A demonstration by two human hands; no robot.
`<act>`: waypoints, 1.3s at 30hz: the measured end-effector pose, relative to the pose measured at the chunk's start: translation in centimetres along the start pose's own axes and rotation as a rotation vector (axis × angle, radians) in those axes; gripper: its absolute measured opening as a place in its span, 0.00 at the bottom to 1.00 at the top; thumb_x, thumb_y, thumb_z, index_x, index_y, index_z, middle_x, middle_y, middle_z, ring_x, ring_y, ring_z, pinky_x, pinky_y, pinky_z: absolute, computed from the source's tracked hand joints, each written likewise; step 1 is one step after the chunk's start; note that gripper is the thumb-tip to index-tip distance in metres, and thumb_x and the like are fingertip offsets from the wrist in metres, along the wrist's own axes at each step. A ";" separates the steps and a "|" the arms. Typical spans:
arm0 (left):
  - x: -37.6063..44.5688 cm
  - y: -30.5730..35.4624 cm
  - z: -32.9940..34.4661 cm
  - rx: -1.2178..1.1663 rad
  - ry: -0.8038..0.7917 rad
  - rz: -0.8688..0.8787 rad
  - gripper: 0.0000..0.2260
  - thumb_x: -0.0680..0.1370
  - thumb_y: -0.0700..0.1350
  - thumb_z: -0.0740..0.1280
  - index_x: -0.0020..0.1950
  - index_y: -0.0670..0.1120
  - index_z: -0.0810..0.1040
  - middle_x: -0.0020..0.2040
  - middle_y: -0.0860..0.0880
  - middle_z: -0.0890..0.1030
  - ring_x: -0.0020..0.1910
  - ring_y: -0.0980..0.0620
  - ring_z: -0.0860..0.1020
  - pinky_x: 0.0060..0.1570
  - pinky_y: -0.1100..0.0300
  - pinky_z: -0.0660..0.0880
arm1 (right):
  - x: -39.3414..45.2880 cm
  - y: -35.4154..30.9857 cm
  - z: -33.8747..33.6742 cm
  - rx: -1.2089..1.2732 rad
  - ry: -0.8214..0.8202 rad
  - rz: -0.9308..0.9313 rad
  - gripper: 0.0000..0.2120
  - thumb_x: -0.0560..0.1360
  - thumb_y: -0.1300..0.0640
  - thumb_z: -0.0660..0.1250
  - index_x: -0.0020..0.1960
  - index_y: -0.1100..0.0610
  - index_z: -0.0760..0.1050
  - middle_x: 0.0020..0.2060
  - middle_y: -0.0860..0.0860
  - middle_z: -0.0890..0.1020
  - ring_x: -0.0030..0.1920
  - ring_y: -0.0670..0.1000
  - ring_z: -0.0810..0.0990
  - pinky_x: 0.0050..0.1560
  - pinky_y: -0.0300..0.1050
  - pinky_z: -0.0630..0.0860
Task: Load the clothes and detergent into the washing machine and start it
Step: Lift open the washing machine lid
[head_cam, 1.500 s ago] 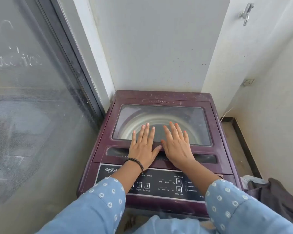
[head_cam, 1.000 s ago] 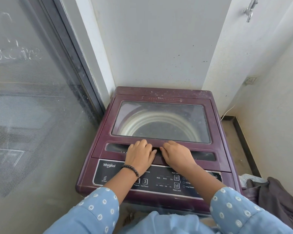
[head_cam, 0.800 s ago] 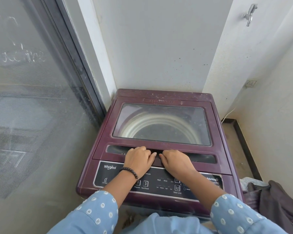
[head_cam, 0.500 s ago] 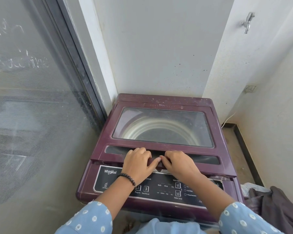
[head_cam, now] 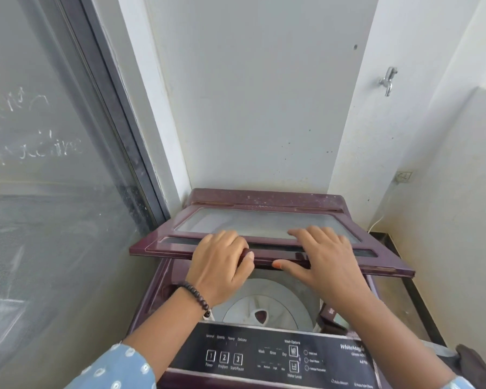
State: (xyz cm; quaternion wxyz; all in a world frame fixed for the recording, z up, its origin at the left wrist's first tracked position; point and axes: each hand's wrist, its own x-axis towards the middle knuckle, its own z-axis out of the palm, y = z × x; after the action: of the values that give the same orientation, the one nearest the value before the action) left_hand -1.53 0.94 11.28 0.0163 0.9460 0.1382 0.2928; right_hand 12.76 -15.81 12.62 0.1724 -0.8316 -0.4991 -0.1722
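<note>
A maroon top-loading washing machine (head_cam: 157, 293) stands in the corner. Its glass-windowed lid (head_cam: 264, 221) is lifted partway, with the front edge raised. My left hand (head_cam: 222, 265) grips the lid's front edge, fingers curled over the top and thumb underneath. My right hand (head_cam: 328, 262) holds the same edge beside it, with fingers spread on top and the thumb along the front. Beneath the lid the drum (head_cam: 267, 301) shows its white pulsator and no clothes. The black control panel (head_cam: 264, 357) is nearest me. No detergent is in view.
A dark heap of clothes (head_cam: 477, 363) lies on the floor at the lower right. A glass sliding door (head_cam: 40, 192) runs close along the left. White walls close in behind and to the right, with a tap (head_cam: 387, 80) and a socket (head_cam: 403, 175) on them.
My hands slid from flat on the lid glass to its front edge and curled round it. The lid has since risen from closed to partly open, exposing the drum.
</note>
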 end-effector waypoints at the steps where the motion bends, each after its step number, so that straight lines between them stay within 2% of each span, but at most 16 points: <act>1: 0.6 -0.1 -0.2 0.020 0.011 0.022 0.16 0.77 0.54 0.56 0.39 0.48 0.77 0.36 0.55 0.75 0.34 0.55 0.72 0.35 0.60 0.66 | 0.1 0.3 0.1 -0.017 0.096 0.009 0.31 0.71 0.28 0.54 0.57 0.50 0.78 0.47 0.46 0.81 0.49 0.53 0.79 0.48 0.51 0.74; 6: 2.6 -1.0 -0.5 0.078 0.072 0.139 0.21 0.72 0.66 0.62 0.39 0.48 0.78 0.34 0.55 0.75 0.32 0.55 0.73 0.35 0.64 0.63 | 1.1 1.0 0.5 -0.014 0.320 -0.075 0.27 0.74 0.31 0.58 0.51 0.52 0.81 0.48 0.48 0.82 0.54 0.53 0.76 0.56 0.51 0.69; 11: 4.4 -1.6 -1.1 0.084 0.189 0.186 0.25 0.72 0.70 0.60 0.46 0.48 0.77 0.35 0.57 0.78 0.31 0.56 0.77 0.33 0.66 0.67 | 2.9 1.8 -0.1 -0.013 0.403 -0.193 0.23 0.74 0.34 0.66 0.51 0.54 0.81 0.50 0.48 0.83 0.57 0.55 0.80 0.57 0.53 0.73; 14: 5.9 -2.3 -1.0 0.077 0.236 0.267 0.27 0.74 0.70 0.61 0.52 0.46 0.78 0.40 0.54 0.80 0.36 0.53 0.78 0.36 0.58 0.75 | 4.0 2.2 -0.7 -0.034 0.448 -0.262 0.23 0.72 0.35 0.69 0.50 0.54 0.82 0.50 0.48 0.83 0.57 0.55 0.80 0.56 0.54 0.73; 16: 6.9 -2.6 -1.0 0.088 0.273 0.294 0.27 0.75 0.70 0.60 0.53 0.46 0.77 0.45 0.52 0.81 0.41 0.50 0.79 0.41 0.54 0.75 | 4.9 2.7 -1.0 -0.060 0.474 -0.308 0.21 0.73 0.36 0.69 0.48 0.54 0.81 0.49 0.49 0.83 0.56 0.56 0.81 0.54 0.54 0.73; 19: 8.5 -2.9 -0.9 0.141 0.368 0.309 0.24 0.75 0.68 0.61 0.52 0.48 0.76 0.47 0.51 0.81 0.45 0.50 0.79 0.44 0.54 0.72 | 6.6 3.4 -1.1 -0.086 0.519 -0.343 0.18 0.74 0.38 0.69 0.45 0.54 0.81 0.48 0.51 0.82 0.54 0.55 0.79 0.52 0.52 0.72; 23: 11.0 -3.1 -0.9 0.158 0.464 0.276 0.21 0.77 0.66 0.58 0.48 0.48 0.76 0.46 0.50 0.80 0.46 0.50 0.75 0.47 0.55 0.67 | 9.0 4.1 -1.2 -0.061 0.605 -0.325 0.18 0.75 0.41 0.70 0.48 0.56 0.82 0.45 0.53 0.80 0.46 0.53 0.73 0.48 0.49 0.70; 28: 14.1 -3.3 0.1 0.129 0.527 0.160 0.20 0.79 0.64 0.57 0.50 0.49 0.76 0.48 0.48 0.79 0.48 0.50 0.74 0.51 0.53 0.66 | 12.4 4.7 -1.2 -0.026 0.659 -0.279 0.18 0.76 0.42 0.68 0.51 0.58 0.82 0.42 0.52 0.80 0.43 0.53 0.75 0.47 0.48 0.70; 32: 16.4 -3.8 0.9 0.146 0.555 0.123 0.20 0.81 0.61 0.57 0.52 0.47 0.79 0.48 0.47 0.79 0.49 0.49 0.74 0.53 0.51 0.66 | 14.8 5.2 -0.9 -0.045 0.716 -0.245 0.18 0.77 0.42 0.67 0.51 0.57 0.82 0.39 0.51 0.79 0.42 0.53 0.75 0.47 0.48 0.71; 36: 18.5 -4.4 1.0 0.177 0.565 0.105 0.16 0.80 0.56 0.62 0.54 0.45 0.81 0.48 0.48 0.80 0.52 0.50 0.74 0.56 0.51 0.65 | 17.0 6.0 -0.7 -0.081 0.749 -0.229 0.15 0.76 0.46 0.68 0.51 0.57 0.82 0.41 0.51 0.80 0.44 0.53 0.77 0.50 0.49 0.71; 39: 20.0 -5.0 0.9 0.212 0.528 0.107 0.16 0.81 0.54 0.61 0.58 0.45 0.81 0.52 0.48 0.81 0.55 0.50 0.75 0.60 0.51 0.66 | 18.7 6.4 -0.4 -0.124 0.746 -0.195 0.14 0.77 0.48 0.67 0.54 0.57 0.82 0.44 0.51 0.82 0.48 0.55 0.79 0.53 0.51 0.71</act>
State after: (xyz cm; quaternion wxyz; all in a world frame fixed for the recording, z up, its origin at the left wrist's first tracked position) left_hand 13.51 11.25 20.99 -0.1348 0.8394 0.1174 0.5132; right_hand 26.73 -4.41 20.83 0.2741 -0.6693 -0.4674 -0.5084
